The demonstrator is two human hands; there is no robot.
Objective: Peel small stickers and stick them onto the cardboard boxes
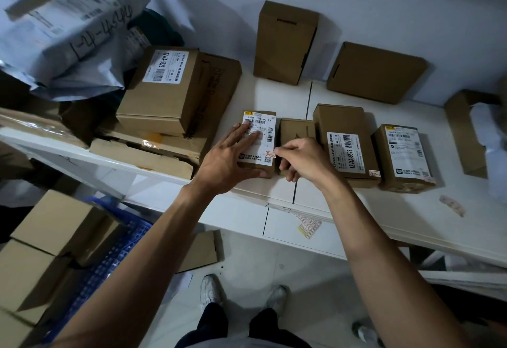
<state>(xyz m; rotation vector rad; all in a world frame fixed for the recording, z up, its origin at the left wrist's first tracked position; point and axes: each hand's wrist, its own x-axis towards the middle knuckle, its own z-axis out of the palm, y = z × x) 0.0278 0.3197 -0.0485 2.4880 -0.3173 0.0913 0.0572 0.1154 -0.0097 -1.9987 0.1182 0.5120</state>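
Both hands (233, 158) work one labelled box (259, 141), other boxes (348, 141) crowding beside it.

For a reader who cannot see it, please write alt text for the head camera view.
The right hand presses a small red sticker onto the label of a cardboard box that the left hand holds flat on a white table. Two more labelled boxes stand to its right, and a sticker sheet lies near the table's front edge.

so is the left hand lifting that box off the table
No, the left hand lies flat on top of the labelled box, which sits on the white table.
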